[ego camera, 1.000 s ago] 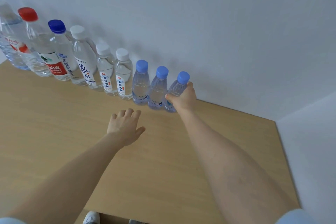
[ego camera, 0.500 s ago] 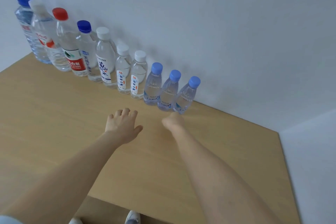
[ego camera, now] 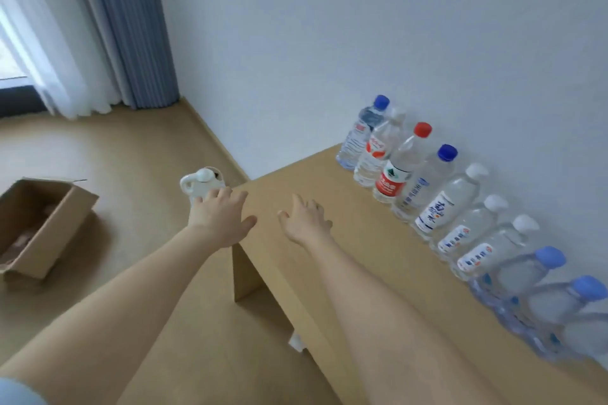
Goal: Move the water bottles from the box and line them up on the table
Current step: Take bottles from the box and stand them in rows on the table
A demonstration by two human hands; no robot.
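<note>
Several clear water bottles stand in a row along the wall on the wooden table (ego camera: 332, 260), from a tall blue-capped bottle (ego camera: 358, 135) at the far end, past a red-capped bottle (ego camera: 399, 168), to small light-blue-capped bottles (ego camera: 513, 276) at the near right. The open cardboard box (ego camera: 49, 233) sits on the floor at the left; its inside is blurred. My left hand (ego camera: 218, 217) hovers open over the table's left edge. My right hand (ego camera: 304, 223) is open above the tabletop. Both hold nothing.
A white jug-like object (ego camera: 199, 182) stands on the floor just beyond the table's corner, partly behind my left hand. A grey-blue curtain (ego camera: 131, 29) and a white sheer curtain hang at a window at the far left. The floor is light wood.
My view has swung left, bringing the floor and box into sight. My right hand let go of the last small bottle, drew back from the row and opened.
</note>
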